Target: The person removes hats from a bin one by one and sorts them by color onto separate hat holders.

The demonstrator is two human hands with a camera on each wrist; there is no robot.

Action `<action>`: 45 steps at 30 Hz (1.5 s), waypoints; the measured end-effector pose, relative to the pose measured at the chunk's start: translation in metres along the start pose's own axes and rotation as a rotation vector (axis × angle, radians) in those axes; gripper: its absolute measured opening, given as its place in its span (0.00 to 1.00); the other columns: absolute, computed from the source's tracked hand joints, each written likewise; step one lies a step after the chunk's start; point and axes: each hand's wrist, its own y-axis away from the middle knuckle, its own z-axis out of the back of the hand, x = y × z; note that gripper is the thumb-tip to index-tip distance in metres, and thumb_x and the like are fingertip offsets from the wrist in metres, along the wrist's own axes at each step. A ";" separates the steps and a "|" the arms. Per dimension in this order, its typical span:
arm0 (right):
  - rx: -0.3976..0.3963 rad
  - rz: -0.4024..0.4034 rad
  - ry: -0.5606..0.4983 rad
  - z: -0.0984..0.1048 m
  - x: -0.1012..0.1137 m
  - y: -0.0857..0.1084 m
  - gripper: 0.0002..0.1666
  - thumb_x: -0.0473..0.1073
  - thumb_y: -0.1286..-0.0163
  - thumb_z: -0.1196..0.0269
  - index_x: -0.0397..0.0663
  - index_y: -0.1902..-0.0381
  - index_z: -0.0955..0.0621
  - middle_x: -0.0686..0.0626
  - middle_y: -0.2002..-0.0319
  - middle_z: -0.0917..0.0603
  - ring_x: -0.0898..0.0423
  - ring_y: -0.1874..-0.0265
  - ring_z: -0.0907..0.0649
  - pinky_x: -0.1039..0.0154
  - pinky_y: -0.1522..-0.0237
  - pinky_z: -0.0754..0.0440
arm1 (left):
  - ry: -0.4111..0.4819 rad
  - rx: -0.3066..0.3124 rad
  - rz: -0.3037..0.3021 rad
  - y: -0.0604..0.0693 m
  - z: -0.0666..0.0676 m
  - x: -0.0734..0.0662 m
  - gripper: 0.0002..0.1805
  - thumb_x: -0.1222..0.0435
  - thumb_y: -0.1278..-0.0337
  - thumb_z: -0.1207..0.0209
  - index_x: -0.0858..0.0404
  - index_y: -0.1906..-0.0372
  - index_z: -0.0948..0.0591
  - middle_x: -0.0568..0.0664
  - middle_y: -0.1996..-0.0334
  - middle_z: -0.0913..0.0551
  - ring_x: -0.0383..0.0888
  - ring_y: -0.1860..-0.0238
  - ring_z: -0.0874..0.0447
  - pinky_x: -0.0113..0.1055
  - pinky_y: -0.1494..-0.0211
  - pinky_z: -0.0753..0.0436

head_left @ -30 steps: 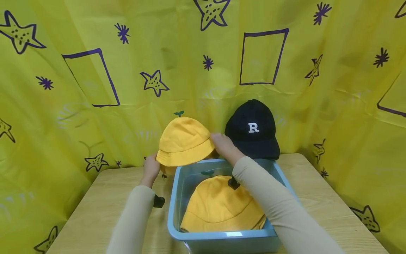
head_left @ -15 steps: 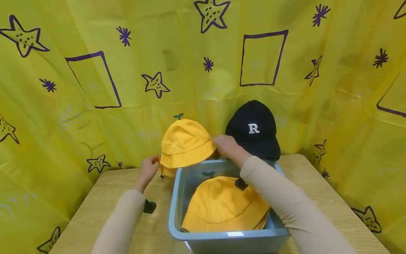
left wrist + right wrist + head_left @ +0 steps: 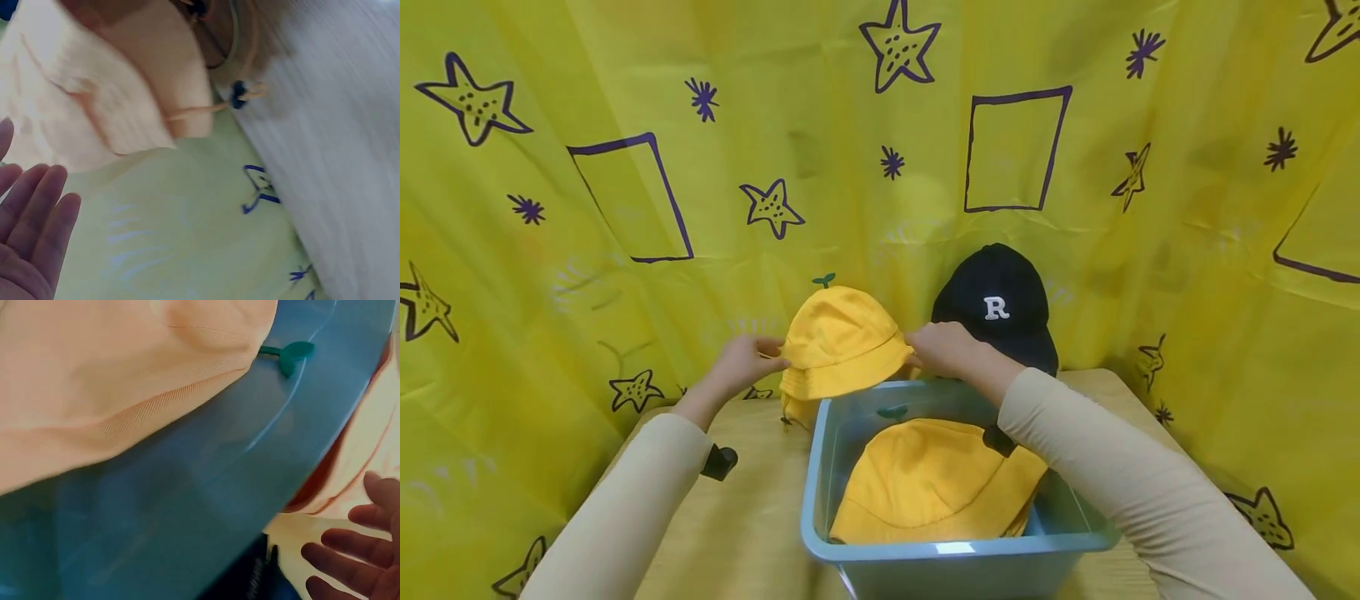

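Note:
A yellow bucket hat topped with a green sprout stands behind the blue bin, close to the curtain. More yellow fabric and a cord with a dark toggle show under its brim. My left hand is at the brim's left side; its fingers look straight in the left wrist view. On the brim's right side is my right hand, fingers spread and nearly straight in the right wrist view. Whether either touches the hat is hard to tell. Inside the bin lies another yellow hat, also with a green sprout.
A black cap with a white letter R stands behind the bin, right of the yellow hat and just beyond my right hand. All this is on a wooden table. A yellow curtain with purple drawings hangs behind.
My left hand let go of the brim, drew back left, then came up to the brim's side again. My right hand's fingers have shifted slightly right. The hat has settled slightly to the right.

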 end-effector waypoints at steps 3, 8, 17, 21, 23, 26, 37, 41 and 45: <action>0.013 0.018 0.007 0.010 0.002 0.003 0.12 0.51 0.31 0.42 0.48 0.65 0.23 0.50 0.76 0.22 0.53 0.76 0.22 0.60 0.77 0.24 | -0.022 0.036 -0.026 -0.002 0.009 -0.014 0.28 0.59 0.40 0.41 0.72 0.39 0.27 0.67 0.49 0.21 0.62 0.47 0.22 0.52 0.47 0.22; 0.027 0.022 0.017 0.023 0.004 0.009 0.19 0.55 0.31 0.43 0.47 0.52 0.22 0.49 0.63 0.16 0.52 0.66 0.18 0.58 0.72 0.20 | 0.103 0.066 -0.006 -0.005 0.024 -0.042 0.30 0.60 0.40 0.40 0.73 0.37 0.30 0.68 0.46 0.22 0.61 0.45 0.23 0.51 0.44 0.23; 0.028 0.114 -0.004 0.033 0.011 0.039 0.23 0.58 0.33 0.43 0.47 0.53 0.20 0.51 0.70 0.19 0.56 0.73 0.21 0.62 0.75 0.22 | 0.333 0.112 0.050 -0.007 0.023 -0.083 0.32 0.61 0.42 0.38 0.72 0.36 0.31 0.65 0.42 0.25 0.58 0.45 0.22 0.48 0.44 0.22; 0.007 0.137 -0.010 0.040 0.012 0.069 0.27 0.60 0.33 0.43 0.46 0.48 0.21 0.49 0.62 0.17 0.54 0.68 0.18 0.60 0.71 0.19 | 0.347 0.146 0.041 -0.003 0.019 -0.097 0.31 0.59 0.43 0.38 0.70 0.37 0.30 0.63 0.42 0.24 0.57 0.44 0.22 0.48 0.44 0.22; -0.002 0.145 -0.024 0.044 0.013 0.087 0.31 0.61 0.33 0.44 0.46 0.41 0.23 0.46 0.53 0.17 0.50 0.59 0.16 0.57 0.64 0.17 | 0.348 0.159 0.028 -0.001 0.017 -0.104 0.31 0.59 0.43 0.37 0.69 0.37 0.29 0.62 0.44 0.22 0.57 0.45 0.22 0.48 0.44 0.22; -0.018 0.145 -0.055 0.048 0.013 0.110 0.34 0.63 0.32 0.46 0.47 0.38 0.26 0.43 0.44 0.21 0.46 0.50 0.18 0.53 0.61 0.17 | 0.351 0.178 0.016 0.002 0.013 -0.112 0.30 0.59 0.44 0.37 0.67 0.38 0.27 0.60 0.46 0.21 0.57 0.45 0.21 0.48 0.44 0.22; -0.151 0.174 -0.108 0.036 0.002 0.170 0.48 0.69 0.35 0.49 0.52 0.25 0.47 0.43 0.28 0.42 0.46 0.34 0.31 0.43 0.33 0.41 | 0.495 0.265 0.036 0.004 -0.013 -0.111 0.28 0.64 0.46 0.35 0.69 0.40 0.27 0.60 0.44 0.23 0.52 0.46 0.21 0.43 0.49 0.19; -0.247 0.212 -0.024 0.015 -0.004 0.194 0.53 0.69 0.38 0.44 0.54 0.25 0.50 0.45 0.27 0.45 0.51 0.28 0.43 0.59 0.27 0.65 | 0.469 0.300 0.078 0.005 -0.028 -0.110 0.30 0.63 0.47 0.34 0.71 0.40 0.27 0.59 0.47 0.21 0.52 0.49 0.19 0.44 0.50 0.18; -0.326 0.261 0.048 0.000 -0.010 0.211 0.56 0.70 0.41 0.42 0.52 0.25 0.50 0.48 0.25 0.49 0.61 0.26 0.58 0.68 0.31 0.75 | 0.451 0.333 0.104 0.005 -0.044 -0.106 0.30 0.62 0.48 0.33 0.71 0.40 0.27 0.59 0.48 0.20 0.52 0.51 0.17 0.43 0.52 0.18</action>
